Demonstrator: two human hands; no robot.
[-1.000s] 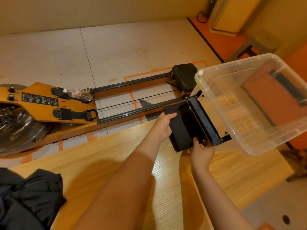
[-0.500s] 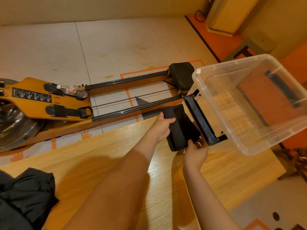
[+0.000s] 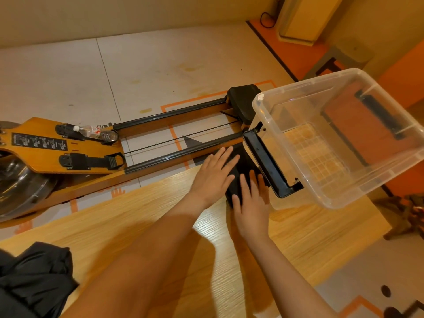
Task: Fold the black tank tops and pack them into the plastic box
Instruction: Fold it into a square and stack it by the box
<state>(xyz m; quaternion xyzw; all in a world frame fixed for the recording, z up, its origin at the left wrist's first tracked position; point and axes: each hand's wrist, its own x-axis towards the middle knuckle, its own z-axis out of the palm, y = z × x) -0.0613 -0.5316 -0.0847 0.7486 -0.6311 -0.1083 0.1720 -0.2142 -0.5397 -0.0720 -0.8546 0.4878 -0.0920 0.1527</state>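
A small folded black tank top [image 3: 244, 167] lies at the far edge of the wooden table [image 3: 142, 226], just left of the clear plastic box [image 3: 339, 138]. My left hand [image 3: 213, 175] lies flat on its left half with straight fingers. My right hand [image 3: 251, 203] presses flat on its near right part. The box is tilted, its black latch handle [image 3: 268, 164] beside the garment, and I see nothing inside it. A heap of unfolded black tank tops [image 3: 34, 278] sits at the table's near left corner.
A wooden rowing machine [image 3: 75, 148] with black rails, a black seat [image 3: 244, 102] and a plastic bottle [image 3: 96, 133] lies on the floor beyond the table. A stool [image 3: 339, 58] and an orange floor strip are at the far right.
Both hands held the folded top by its edges before; now they lie flat on top of it, pressing it onto the table. The top looks smaller and more compact.
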